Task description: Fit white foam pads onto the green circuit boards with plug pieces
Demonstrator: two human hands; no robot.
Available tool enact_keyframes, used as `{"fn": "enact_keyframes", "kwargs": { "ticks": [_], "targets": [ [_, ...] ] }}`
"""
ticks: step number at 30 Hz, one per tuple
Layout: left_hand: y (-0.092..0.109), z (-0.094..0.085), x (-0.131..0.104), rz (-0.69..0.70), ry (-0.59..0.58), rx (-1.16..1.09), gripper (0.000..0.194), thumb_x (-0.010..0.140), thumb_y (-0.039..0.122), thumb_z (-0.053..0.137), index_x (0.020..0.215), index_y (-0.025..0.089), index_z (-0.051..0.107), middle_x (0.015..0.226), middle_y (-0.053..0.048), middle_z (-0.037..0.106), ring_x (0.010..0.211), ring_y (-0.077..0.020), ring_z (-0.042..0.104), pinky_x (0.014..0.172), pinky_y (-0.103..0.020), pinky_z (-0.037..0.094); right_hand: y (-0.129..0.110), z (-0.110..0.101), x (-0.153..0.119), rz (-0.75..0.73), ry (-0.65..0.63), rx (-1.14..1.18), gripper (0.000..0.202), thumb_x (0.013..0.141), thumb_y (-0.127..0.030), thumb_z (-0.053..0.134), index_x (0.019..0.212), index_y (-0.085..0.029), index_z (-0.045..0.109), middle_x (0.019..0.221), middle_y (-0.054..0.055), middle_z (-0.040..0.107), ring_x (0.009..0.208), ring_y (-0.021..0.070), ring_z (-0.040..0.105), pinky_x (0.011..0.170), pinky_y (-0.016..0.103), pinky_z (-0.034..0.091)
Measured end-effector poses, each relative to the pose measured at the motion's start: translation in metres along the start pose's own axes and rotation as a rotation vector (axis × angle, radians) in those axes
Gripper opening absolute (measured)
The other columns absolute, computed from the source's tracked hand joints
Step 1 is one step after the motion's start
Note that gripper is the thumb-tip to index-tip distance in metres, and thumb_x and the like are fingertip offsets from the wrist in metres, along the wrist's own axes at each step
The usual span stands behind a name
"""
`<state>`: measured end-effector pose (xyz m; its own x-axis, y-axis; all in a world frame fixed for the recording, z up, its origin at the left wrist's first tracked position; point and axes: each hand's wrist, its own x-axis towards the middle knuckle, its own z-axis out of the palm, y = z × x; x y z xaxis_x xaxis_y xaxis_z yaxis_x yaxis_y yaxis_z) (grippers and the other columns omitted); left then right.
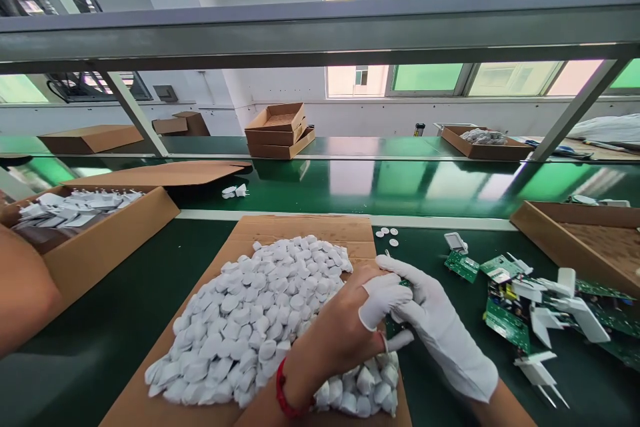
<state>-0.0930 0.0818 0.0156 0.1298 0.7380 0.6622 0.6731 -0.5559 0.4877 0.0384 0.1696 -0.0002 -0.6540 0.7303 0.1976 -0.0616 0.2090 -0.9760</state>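
My left hand point(357, 310), with white finger covers on some fingers and a red band at the wrist, meets my right hand point(427, 310) at the right edge of a cardboard sheet point(360, 230). A white glove covers the right hand. Both have curled fingers pressed together around something mostly hidden; only a small bit of green shows between them. Beneath and left of the hands lies a big heap of small white round plastic caps point(250, 320). Several flat white discs point(394, 242) lie just beyond the fingers.
Green circuit boards with white plug parts point(530, 307) are piled at right, beside an open cardboard box point(575, 240). At left, a carton point(115, 240) holds white pieces, with another person's arm point(23, 287) near it. Small cardboard trays point(280, 133) stand behind, under a metal rail point(300, 30).
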Motion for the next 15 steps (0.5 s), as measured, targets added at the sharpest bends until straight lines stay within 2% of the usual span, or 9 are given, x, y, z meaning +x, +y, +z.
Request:
{"fn": "enact_keyframes", "kwargs": {
  "ticks": [3, 6, 9, 12, 15],
  "targets": [
    [0.001, -0.001, 0.001, 0.008, -0.005, -0.026, 0.042, 0.075, 0.010, 0.064, 0.113, 0.022, 0.052, 0.110, -0.012, 0.062, 0.107, -0.0241, 0.058, 0.090, -0.035, 0.051, -0.001, 0.001, 0.000, -0.038, 0.027, -0.060, 0.045, 0.075, -0.049, 0.065, 0.109, -0.021, 0.070, 0.107, 0.010, 0.071, 0.095, 0.0287, 0.065, 0.089, 0.043, 0.050],
    [0.000, -0.004, 0.000, -0.021, -0.021, -0.035, 0.047, 0.073, 0.007, 0.065, 0.116, 0.023, 0.052, 0.114, -0.012, 0.061, 0.110, -0.0234, 0.057, 0.093, -0.034, 0.050, 0.003, 0.002, 0.000, -0.069, 0.041, -0.011, 0.051, 0.074, -0.058, 0.063, 0.108, -0.021, 0.070, 0.098, 0.009, 0.073, 0.071, 0.0223, 0.066, 0.068, 0.034, 0.055],
    [-0.001, -0.006, -0.001, -0.002, -0.029, -0.038, 0.057, 0.071, 0.006, 0.066, 0.122, 0.024, 0.048, 0.114, -0.011, 0.060, 0.109, -0.0230, 0.057, 0.092, -0.034, 0.050, 0.007, 0.002, 0.000, -0.096, -0.009, 0.083, 0.057, 0.074, -0.062, 0.061, 0.112, -0.020, 0.068, 0.073, 0.005, 0.072, 0.050, 0.0163, 0.057, 0.050, 0.028, 0.051],
    [-0.002, -0.007, -0.001, 0.016, -0.028, -0.039, 0.056, 0.071, 0.009, 0.068, 0.121, 0.023, 0.048, 0.110, -0.011, 0.061, 0.105, -0.0225, 0.058, 0.089, -0.032, 0.051, 0.008, 0.002, -0.001, -0.078, -0.004, 0.113, 0.051, 0.077, -0.056, 0.062, 0.112, -0.020, 0.068, 0.053, 0.000, 0.062, 0.046, 0.0149, 0.052, 0.048, 0.027, 0.048],
    [-0.003, -0.006, 0.000, 0.017, 0.019, -0.057, 0.052, 0.072, 0.015, 0.070, 0.119, 0.023, 0.049, 0.105, -0.009, 0.062, 0.098, -0.0208, 0.060, 0.086, -0.030, 0.051, 0.009, 0.005, -0.001, -0.054, 0.032, 0.111, 0.049, 0.080, -0.055, 0.059, 0.112, -0.020, 0.068, 0.050, 0.000, 0.058, 0.047, 0.0157, 0.051, 0.050, 0.028, 0.047]
  ]
}}
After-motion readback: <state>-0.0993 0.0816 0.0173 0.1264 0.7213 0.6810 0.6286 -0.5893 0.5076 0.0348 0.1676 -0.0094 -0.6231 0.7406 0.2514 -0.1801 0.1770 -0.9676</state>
